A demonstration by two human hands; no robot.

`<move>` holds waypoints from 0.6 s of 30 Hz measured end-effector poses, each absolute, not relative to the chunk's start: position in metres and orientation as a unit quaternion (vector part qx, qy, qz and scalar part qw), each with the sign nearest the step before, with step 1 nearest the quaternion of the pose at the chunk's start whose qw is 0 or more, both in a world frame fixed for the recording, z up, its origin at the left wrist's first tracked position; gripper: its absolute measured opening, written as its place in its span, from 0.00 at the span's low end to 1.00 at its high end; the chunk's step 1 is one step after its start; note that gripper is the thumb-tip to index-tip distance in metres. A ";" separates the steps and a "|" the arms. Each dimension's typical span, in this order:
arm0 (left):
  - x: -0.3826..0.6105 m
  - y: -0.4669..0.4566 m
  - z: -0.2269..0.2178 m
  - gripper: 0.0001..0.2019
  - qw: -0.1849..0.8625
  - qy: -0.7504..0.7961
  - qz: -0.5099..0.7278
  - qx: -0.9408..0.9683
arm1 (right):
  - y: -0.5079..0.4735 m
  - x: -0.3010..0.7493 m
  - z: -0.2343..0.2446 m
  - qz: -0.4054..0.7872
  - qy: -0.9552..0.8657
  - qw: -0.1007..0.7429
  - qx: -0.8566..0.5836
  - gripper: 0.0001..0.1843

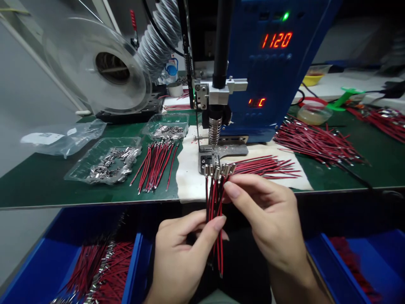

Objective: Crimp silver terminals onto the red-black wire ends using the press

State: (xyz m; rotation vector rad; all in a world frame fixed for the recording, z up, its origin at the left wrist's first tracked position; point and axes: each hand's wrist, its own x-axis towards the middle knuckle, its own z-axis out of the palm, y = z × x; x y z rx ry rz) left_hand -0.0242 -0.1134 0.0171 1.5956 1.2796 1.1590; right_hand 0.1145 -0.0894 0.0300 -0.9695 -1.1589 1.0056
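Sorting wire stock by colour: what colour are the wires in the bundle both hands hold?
Red and black, metal-capped tips; the bundle shows best in the head view.

The person's left hand (180, 257) and right hand (268, 219) are showing bare, wearing no gloves, rings or watch. No sleeve is reaching the wrists. The fingernails are showing trimmed and unpainted, with a natural sheen.

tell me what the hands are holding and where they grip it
Both grip one bundle of red and black wires: left hand pinches mid-length, right hand just below the metal-capped tips.
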 end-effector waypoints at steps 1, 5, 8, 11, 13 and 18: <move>-0.023 -0.114 0.018 0.10 0.380 0.504 0.458 0.626 | -0.089 0.115 0.031 0.435 -0.503 0.618 -0.419 0.02; -0.016 -0.117 0.019 0.09 0.385 0.512 0.489 0.592 | -0.090 0.117 0.033 0.430 -0.512 0.615 -0.417 0.04; -0.013 -0.118 0.019 0.09 0.397 0.511 0.502 0.574 | -0.092 0.118 0.033 0.429 -0.519 0.610 -0.417 0.05; -0.012 -0.118 0.018 0.09 0.397 0.508 0.508 0.571 | -0.092 0.119 0.032 0.434 -0.516 0.606 -0.421 0.04; -0.013 -0.118 0.018 0.10 0.389 0.513 0.505 0.575 | -0.091 0.119 0.032 0.445 -0.509 0.610 -0.414 0.03; -0.017 -0.116 0.018 0.10 0.379 0.517 0.482 0.597 | -0.089 0.118 0.031 0.457 -0.486 0.631 -0.398 0.02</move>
